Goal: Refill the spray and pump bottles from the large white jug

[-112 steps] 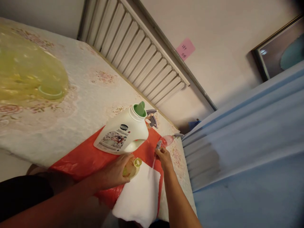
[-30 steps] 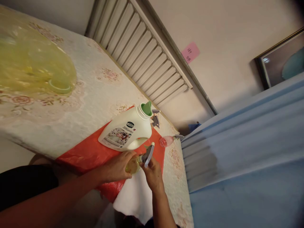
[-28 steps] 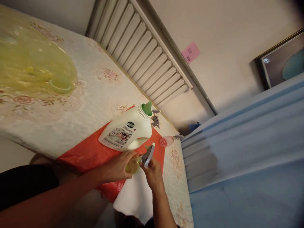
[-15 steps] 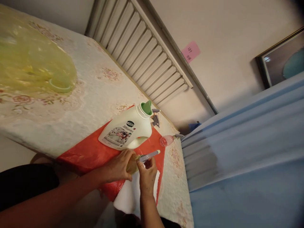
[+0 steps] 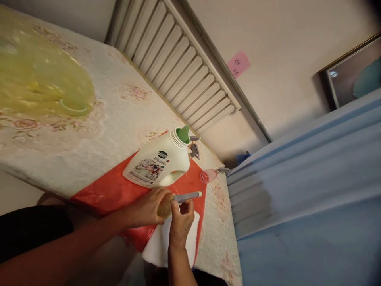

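My left hand (image 5: 157,206) is wrapped round the yellowish see-through body of a small spray bottle (image 5: 165,205). At its top, my right hand (image 5: 182,222) pinches the grey spray head (image 5: 187,196), whose pale nozzle points right. Part of the bottle is hidden by my fingers. Just beyond my hands stands a large cream detergent jug (image 5: 157,163), uncapped, with a green spout in its mouth. Under the jug and my hands is a red plastic sheet (image 5: 104,188), and a white cloth or paper (image 5: 162,246) covers its near part.
A pink spray bottle (image 5: 208,175) stands right of the jug, and another grey spray head (image 5: 194,150) shows behind it. On the flowered tablecloth (image 5: 116,115) lies a big yellow plastic bag (image 5: 44,75) at left. A radiator (image 5: 178,63) and a blue curtain (image 5: 297,190) border the table.
The spray head has turned so its nozzle end sits lower and more level. My right hand has shifted slightly down and left with it. My left hand keeps its hold.
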The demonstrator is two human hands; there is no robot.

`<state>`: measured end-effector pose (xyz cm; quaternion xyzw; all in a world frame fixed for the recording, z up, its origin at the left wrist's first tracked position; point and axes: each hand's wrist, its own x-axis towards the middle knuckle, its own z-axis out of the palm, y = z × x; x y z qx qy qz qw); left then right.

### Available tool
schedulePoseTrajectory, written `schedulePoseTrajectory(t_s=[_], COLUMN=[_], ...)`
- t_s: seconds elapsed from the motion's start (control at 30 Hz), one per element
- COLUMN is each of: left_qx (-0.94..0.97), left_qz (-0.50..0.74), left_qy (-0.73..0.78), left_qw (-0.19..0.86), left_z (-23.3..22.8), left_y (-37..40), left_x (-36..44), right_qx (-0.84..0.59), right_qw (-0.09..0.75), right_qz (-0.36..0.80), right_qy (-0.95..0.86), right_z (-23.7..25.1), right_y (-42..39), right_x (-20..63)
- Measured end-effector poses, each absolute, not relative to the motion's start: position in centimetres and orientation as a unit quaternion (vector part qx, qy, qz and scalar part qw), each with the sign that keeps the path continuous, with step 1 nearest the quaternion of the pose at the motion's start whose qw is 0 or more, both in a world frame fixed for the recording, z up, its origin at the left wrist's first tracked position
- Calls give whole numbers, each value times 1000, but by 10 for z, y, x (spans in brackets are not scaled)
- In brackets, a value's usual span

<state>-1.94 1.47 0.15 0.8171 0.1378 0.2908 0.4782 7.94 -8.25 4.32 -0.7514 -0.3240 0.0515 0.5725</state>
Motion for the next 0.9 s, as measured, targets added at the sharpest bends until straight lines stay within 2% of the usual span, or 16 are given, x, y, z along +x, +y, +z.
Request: schedulePoseTrajectory(t_s=[0.33, 0.47, 0.63, 0.8, 0.9], left_qx=[793, 807, 820, 793, 797], left_qz=[251, 265, 273, 226, 240], left_qy=[101, 105, 146, 104, 78], left_qw=[546, 518, 481, 556, 549], left_z=[11, 13, 1, 8, 15], left_y=[20, 19, 18, 22, 22], left_x=[-29, -29, -23, -26, -28], right_qx=[-741, -725, -725, -727, -718], right_qw=[577, 582, 591, 585, 589], right_qz=[91, 130, 117, 116, 132], right_qy=[-331, -346, -335, -339, -347], right_z=[42, 45, 45, 44, 45], right_y=[-87, -90, -89, -90, -92], right_x=[82, 81, 81, 83, 82])
